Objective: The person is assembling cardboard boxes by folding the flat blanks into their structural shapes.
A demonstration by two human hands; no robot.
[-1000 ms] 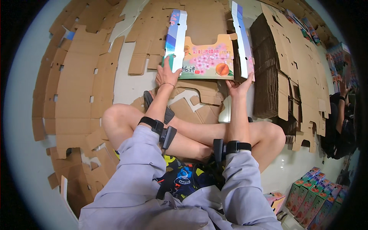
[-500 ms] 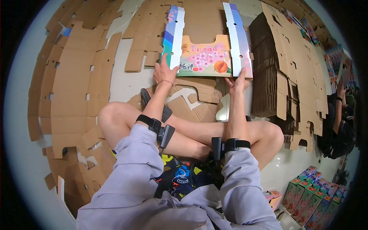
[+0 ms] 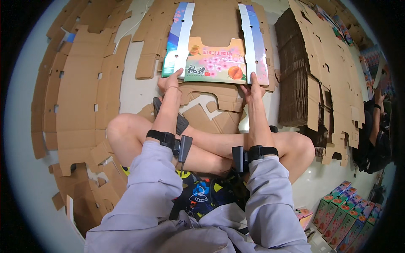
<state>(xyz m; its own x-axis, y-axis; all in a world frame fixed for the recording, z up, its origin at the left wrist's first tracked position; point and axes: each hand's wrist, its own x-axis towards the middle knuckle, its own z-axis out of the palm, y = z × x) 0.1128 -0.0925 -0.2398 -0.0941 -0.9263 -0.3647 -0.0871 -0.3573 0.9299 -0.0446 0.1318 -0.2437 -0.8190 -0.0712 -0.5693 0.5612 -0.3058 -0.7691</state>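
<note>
The left hand (image 3: 171, 81) and right hand (image 3: 254, 89) grasp the near corners of a fruit-printed carton (image 3: 215, 63). Right of it stands a brown cardboard stack (image 3: 295, 80).

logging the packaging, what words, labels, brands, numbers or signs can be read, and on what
Described, not copied:
Carton's front panel: red characters across it, readable.
Same panel, lower left: large dark characters, readable; small red stamp beside, unclear.
Under those: a line too small to read.
Boxes, lower right: characters too small to read.
Anything farther off: too blurred.
</note>
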